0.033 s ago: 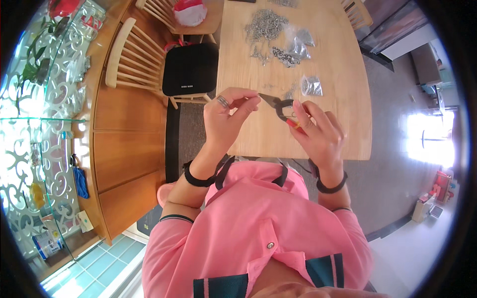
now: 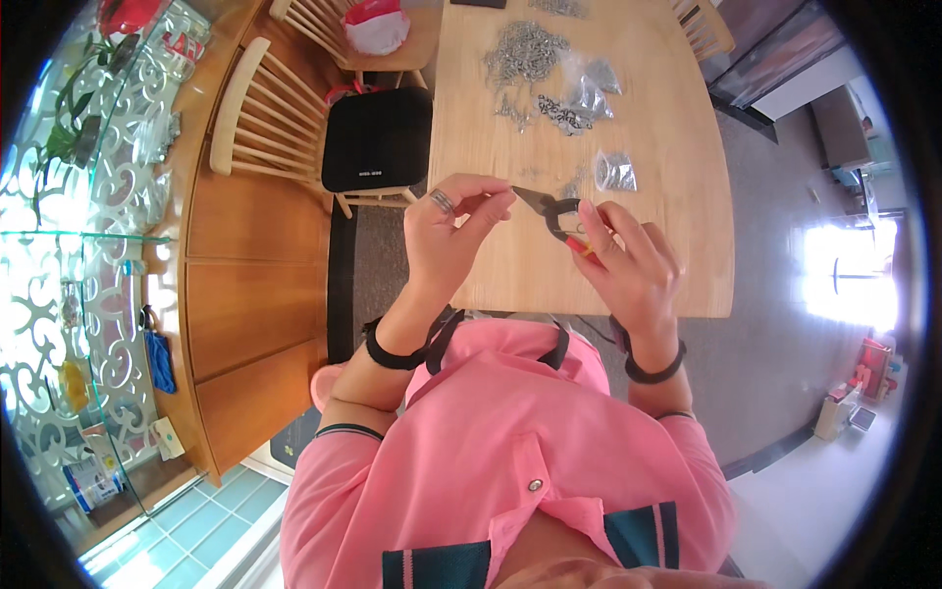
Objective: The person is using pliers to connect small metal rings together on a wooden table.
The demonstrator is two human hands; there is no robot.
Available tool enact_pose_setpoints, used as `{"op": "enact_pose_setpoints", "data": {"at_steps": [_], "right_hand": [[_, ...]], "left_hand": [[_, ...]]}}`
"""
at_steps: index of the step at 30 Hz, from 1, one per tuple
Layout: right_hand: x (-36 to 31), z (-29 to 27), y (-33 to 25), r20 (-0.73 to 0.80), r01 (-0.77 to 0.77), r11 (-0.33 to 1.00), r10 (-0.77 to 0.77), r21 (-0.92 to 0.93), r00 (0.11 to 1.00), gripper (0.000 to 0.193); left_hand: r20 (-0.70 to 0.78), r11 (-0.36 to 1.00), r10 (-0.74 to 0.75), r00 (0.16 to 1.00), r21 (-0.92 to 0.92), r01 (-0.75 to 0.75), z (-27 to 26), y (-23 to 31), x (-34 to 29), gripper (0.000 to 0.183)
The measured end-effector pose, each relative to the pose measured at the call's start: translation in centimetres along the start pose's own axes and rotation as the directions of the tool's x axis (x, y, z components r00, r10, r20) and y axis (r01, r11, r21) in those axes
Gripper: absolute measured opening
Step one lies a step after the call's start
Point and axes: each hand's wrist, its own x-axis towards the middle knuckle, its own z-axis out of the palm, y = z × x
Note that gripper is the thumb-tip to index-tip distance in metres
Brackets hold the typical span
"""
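Observation:
In the head view, my right hand (image 2: 633, 257) grips a pair of pliers (image 2: 552, 210) with dark jaws and red-and-yellow on a handle. The jaw tips point left and meet the fingertips of my left hand (image 2: 446, 234). Thumb and forefinger of that hand are pinched together at the tips; whatever lies between them is too small to make out. Just beyond the pliers, tiny metal pieces (image 2: 573, 185) lie scattered on the wooden table (image 2: 491, 280), beside a small clear bag of silvery parts (image 2: 615, 171).
Farther back on the table are a heap of silvery chain (image 2: 525, 53), dark metal rings (image 2: 565, 114) and clear plastic bags (image 2: 593, 83). To the left stands a wooden chair (image 2: 257, 108) with a black seat pad (image 2: 377, 139), next to a wooden cabinet (image 2: 257, 304).

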Motion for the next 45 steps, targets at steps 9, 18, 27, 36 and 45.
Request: {"op": "enact_pose_setpoints", "data": {"at_steps": [9, 18, 27, 36, 45], "right_hand": [[-0.7, -1.0, -0.7, -0.042, 0.027, 0.996, -0.03, -0.081, 0.999, 0.056], [-0.5, -1.5, -0.5, -0.095, 0.038, 0.994, -0.047, -0.098, 0.994, 0.055], [0.4, -1.8, 0.3, -0.074, 0.147, 0.972, -0.163, -0.181, 0.984, 0.041], [1.0, -2.3, 0.8, -0.069, 0.239, 0.94, -0.263, -0.242, 0.962, 0.038], [1.1, -2.7, 1.5, -0.058, 0.315, 0.901, -0.347, -0.299, 0.936, 0.037]], "left_hand": [[0.068, 0.999, 0.048, 0.996, -0.017, -0.047, 0.1, -0.4, -0.2, 0.01], [0.119, 0.989, 0.042, 0.992, -0.147, -0.024, -0.5, 1.2, -0.1, 0.017], [0.133, 0.952, -0.181, 0.974, -0.226, 0.208, -1.2, 2.4, -0.1, 0.02], [0.197, 0.925, -0.218, 0.956, -0.269, 0.266, -1.6, 2.3, 0.1, 0.02], [0.276, 0.899, -0.271, 0.922, -0.27, 0.345, -1.8, 2.2, 0.7, 0.02]]}}
